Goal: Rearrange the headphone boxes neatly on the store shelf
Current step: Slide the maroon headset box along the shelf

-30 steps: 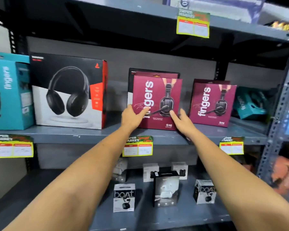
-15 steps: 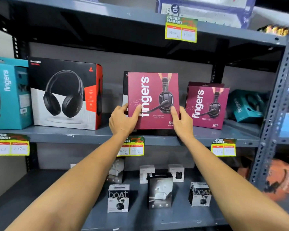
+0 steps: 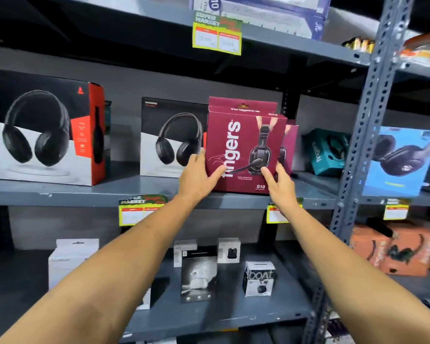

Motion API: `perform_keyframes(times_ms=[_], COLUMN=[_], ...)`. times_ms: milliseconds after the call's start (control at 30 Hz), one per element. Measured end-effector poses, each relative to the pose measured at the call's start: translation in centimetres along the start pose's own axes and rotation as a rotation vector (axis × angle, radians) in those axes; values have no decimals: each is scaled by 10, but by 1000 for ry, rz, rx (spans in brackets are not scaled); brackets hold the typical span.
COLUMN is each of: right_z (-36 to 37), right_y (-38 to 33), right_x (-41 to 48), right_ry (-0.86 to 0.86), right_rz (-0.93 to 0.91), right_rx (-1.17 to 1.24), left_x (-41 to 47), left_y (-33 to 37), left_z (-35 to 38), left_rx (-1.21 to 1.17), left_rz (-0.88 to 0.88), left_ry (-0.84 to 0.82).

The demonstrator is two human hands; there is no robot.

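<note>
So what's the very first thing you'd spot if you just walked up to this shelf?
The dark red cardboard headset box marked "fingers", held in the middle of the grey metal shelf by the left hand and right hand. Next, the big black, white and red headphone box standing at the left end of that shelf.

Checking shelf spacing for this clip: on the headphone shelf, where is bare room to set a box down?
Bare shelf shows between the large black-and-red box and the second black headphone box. The right end is crowded: the maroon box, held by the left hand and right hand, overlaps another maroon box beside the teal box.
</note>
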State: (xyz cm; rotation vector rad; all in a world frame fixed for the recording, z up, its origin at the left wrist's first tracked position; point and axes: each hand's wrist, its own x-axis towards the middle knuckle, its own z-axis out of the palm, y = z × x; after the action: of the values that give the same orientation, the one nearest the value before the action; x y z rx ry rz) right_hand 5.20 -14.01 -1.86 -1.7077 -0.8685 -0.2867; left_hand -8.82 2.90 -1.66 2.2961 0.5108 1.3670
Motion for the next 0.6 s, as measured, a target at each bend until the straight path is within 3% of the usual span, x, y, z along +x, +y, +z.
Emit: perform_keyframes(times_ms=[167,400,600], right_z=[-50,-78,-75], right_y=[30,66,74], right_x=[22,55,55], right_ry=[39,-92,-41], right_rz=[-1,-1,-43], right_rx=[-29,-112,-70], left_x=[11,26,28], left_y=[33,37,37], left_z=[60,95,91], left_rx=[-39,109,49], left_rz=[-7,21,20], left_ry=[-89,-235,-179])
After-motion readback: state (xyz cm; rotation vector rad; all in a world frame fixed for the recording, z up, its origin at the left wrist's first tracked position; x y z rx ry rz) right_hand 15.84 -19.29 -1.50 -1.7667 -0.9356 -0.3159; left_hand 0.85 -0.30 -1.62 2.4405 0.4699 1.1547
